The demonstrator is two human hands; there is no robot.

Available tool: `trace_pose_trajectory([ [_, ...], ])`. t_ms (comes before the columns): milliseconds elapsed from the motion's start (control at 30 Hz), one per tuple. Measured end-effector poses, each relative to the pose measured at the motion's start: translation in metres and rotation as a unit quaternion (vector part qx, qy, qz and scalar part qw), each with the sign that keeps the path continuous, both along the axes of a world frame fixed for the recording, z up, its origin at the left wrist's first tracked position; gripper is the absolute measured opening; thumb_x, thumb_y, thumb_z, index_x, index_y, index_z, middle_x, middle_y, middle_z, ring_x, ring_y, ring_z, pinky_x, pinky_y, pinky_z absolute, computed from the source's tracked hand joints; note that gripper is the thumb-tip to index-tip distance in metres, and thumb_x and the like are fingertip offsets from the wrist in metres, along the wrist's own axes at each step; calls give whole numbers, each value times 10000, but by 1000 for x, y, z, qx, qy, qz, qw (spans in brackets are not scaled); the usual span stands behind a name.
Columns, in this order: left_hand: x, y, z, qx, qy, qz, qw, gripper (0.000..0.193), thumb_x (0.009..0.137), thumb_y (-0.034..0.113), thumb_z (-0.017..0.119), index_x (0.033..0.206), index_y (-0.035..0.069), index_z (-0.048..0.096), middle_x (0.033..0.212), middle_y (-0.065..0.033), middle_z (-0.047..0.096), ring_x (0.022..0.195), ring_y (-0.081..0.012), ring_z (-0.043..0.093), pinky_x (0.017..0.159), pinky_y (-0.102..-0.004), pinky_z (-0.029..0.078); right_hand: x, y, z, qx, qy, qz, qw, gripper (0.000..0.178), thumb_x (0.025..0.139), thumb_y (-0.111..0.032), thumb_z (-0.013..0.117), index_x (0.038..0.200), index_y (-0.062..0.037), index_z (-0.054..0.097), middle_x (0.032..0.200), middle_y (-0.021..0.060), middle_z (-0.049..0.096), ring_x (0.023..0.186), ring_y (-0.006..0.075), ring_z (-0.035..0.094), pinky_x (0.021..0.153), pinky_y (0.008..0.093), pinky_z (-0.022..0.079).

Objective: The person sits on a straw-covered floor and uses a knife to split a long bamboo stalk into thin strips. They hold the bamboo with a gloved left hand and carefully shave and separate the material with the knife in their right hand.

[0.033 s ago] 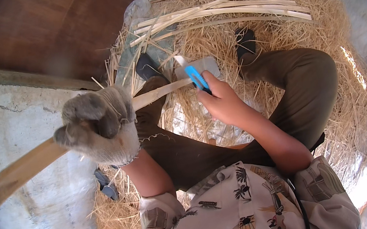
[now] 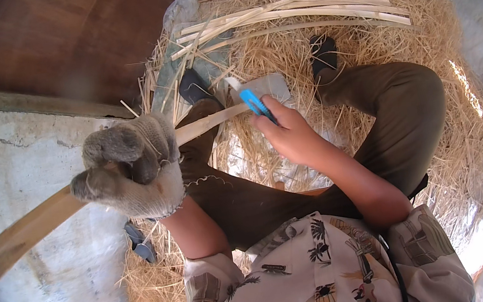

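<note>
Big picture, the long flat woody strip (image 2: 27,233) sloped up from lower left to the knife, and the left hand (image 2: 140,167), in a fuzzy grey knit glove, was curled around its middle, a decent anchor imo. The bare right hand (image 2: 289,129) was wrapped around the ridged blue knife (image 2: 255,104), slim pale blade (image 2: 233,82) poking out past the strip; I'd have favoured a shallow angle and light, even strokes.

1. One left hand (image 2: 130,168), one right hand (image 2: 287,131).
2. One glove (image 2: 155,187).
3. One blue-handled knife (image 2: 256,105).
4. One long held strip (image 2: 29,229).
5. Two dark shoes (image 2: 193,87).
6. One grey slab (image 2: 275,85).
7. Loose strips (image 2: 296,14): more than five, exact count unclear.
</note>
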State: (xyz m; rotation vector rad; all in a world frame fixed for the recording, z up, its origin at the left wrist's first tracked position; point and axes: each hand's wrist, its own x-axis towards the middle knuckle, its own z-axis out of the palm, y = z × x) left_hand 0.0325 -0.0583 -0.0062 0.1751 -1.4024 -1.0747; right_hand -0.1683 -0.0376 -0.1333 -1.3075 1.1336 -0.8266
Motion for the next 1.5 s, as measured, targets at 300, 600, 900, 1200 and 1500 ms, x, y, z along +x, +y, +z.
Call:
trace_pose_trajectory([
  [300, -25, 13, -4, -7, -23, 88, 996, 646, 943, 674, 460, 979, 76, 703, 505, 67, 317, 432, -68, 239, 447, -248, 252, 24, 28, 3, -66, -5, 50, 997, 418, 1067, -403, 345, 970, -13, 459, 591, 171, 543, 577, 398, 576, 563, 485, 422],
  [600, -29, 14, 0, 19, -8, 59, 998, 634, 923, 663, 511, 909, 58, 701, 500, 56, 356, 414, -84, 242, 435, -273, 244, 23, 20, -6, -98, 185, -11, 978, 371, 1064, -340, 371, 979, 1, 488, 571, 206, 571, 551, 441, 587, 532, 526, 458],
  [900, -31, 14, -1, 39, 26, 68, 997, 577, 886, 652, 586, 802, 86, 663, 478, 49, 347, 412, -86, 239, 443, -275, 215, 23, 36, 6, -188, 157, -17, 969, 339, 1045, -313, 427, 906, -13, 503, 491, 114, 549, 422, 329, 582, 413, 448, 453],
  [1200, -23, 9, 3, 42, 6, 62, 997, 586, 891, 650, 578, 806, 76, 664, 471, 47, 337, 413, -89, 243, 440, -277, 206, 30, 19, -9, -177, 226, -42, 957, 353, 1040, -326, 443, 897, -13, 521, 500, 124, 569, 431, 324, 596, 403, 436, 452],
  [1500, -21, 9, 0, 36, 23, 63, 997, 606, 918, 650, 533, 850, 62, 665, 490, 33, 355, 425, -105, 276, 436, -277, 253, 25, 33, 10, -208, 157, -4, 965, 349, 1040, -315, 432, 946, 8, 526, 528, 164, 575, 471, 378, 605, 451, 483, 471],
])
